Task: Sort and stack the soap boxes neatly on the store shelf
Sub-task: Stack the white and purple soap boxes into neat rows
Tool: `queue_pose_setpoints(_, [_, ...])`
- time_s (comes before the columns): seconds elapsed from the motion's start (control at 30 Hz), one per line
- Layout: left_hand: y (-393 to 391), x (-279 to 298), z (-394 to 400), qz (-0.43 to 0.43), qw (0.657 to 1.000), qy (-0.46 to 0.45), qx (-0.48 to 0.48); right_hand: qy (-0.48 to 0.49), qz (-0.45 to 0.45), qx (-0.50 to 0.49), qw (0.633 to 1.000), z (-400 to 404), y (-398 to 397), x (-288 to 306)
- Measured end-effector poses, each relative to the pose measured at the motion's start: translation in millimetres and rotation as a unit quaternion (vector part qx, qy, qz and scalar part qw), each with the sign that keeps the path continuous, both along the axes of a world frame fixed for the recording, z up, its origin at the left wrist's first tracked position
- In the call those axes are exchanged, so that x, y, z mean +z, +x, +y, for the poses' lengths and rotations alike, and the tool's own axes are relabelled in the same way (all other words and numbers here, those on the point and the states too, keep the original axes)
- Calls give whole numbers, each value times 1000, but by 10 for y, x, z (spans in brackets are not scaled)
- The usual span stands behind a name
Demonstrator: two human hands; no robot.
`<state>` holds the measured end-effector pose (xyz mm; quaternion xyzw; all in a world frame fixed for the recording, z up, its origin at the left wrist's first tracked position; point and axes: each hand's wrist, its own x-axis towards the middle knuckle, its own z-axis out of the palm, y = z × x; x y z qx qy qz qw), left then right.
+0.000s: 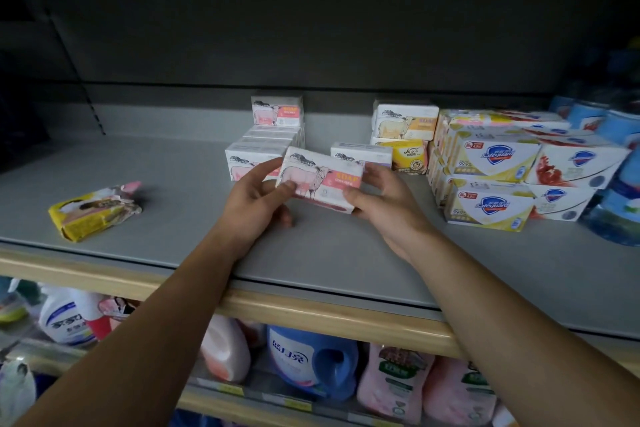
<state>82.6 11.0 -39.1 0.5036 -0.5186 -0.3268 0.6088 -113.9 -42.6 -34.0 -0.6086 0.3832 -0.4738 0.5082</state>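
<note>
A pink-and-white soap box with a sheep picture [320,178] is held just above the grey shelf [173,184]. My left hand [258,199] grips its left end, and my right hand [381,196] grips its right end. Right behind it a row of matching pink soap boxes [258,156] runs toward the back wall, and one more pink box [277,111] stands on top at the far end. A purple-trimmed box [360,153] lies behind my right hand. Yellow sheep soap boxes [405,121] are stacked further back to the right.
Stacks of Safeguard soap boxes [491,180] fill the right side, with blue packs [620,191] beyond them. A crumpled yellow soap wrapper pack [95,211] lies at the left. The shelf has a wooden front lip [311,315]. Detergent bottles [311,360] stand on the shelf below.
</note>
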Motion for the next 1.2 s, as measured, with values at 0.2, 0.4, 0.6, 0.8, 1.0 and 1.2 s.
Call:
queue_pose_setpoints(0.2, [29,1,16,44,997,5,-63,-93,109,-4,990,7,-44,-16])
queue_pose_setpoints(0.4, [27,28,26,144,987,10,-67,-135,93,-2,986,63,-8,2])
queue_pose_setpoints(0.6, [83,-61,-41,65,997,-31,-32,-174,123,36,976,79,-1,-14])
queue_pose_setpoints(0.8, [136,-88,-73,46,997,-35,-49,-219,141,49,964,82,37,-22])
queue_pose_setpoints(1.0, [93,-61,-22,96,993,-9,-73,-260,175,-30,949,22,24,-53])
queue_pose_setpoints(1.2, [48,-40,-6,-12,999,-18,-32,-195,150,-92,965,67,-29,2])
